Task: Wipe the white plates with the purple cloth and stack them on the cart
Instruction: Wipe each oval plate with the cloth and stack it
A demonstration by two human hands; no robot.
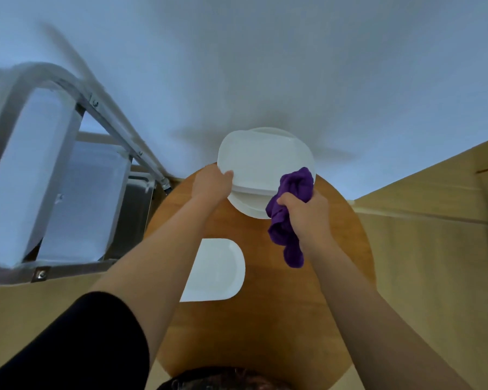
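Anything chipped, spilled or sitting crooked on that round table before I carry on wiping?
Nothing stands out. The left hand lifts the top plate off the stack, the right hand grips the purple cloth, and no chips or spills show.

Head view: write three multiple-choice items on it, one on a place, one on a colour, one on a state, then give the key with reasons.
1. Where is the cart?
A. left of the round table
B. right of it
C. on it

2. What colour is the cloth?
A. green
B. purple
C. yellow

3. What is the left hand doing?
A. hanging idle
B. lying flat on the table
C. gripping the top plate

Key: 1 A, its metal frame stands at the table's left edge. 2 B, the bunched cloth in the right hand is purple. 3 C, its thumb curls over the plate's rim.
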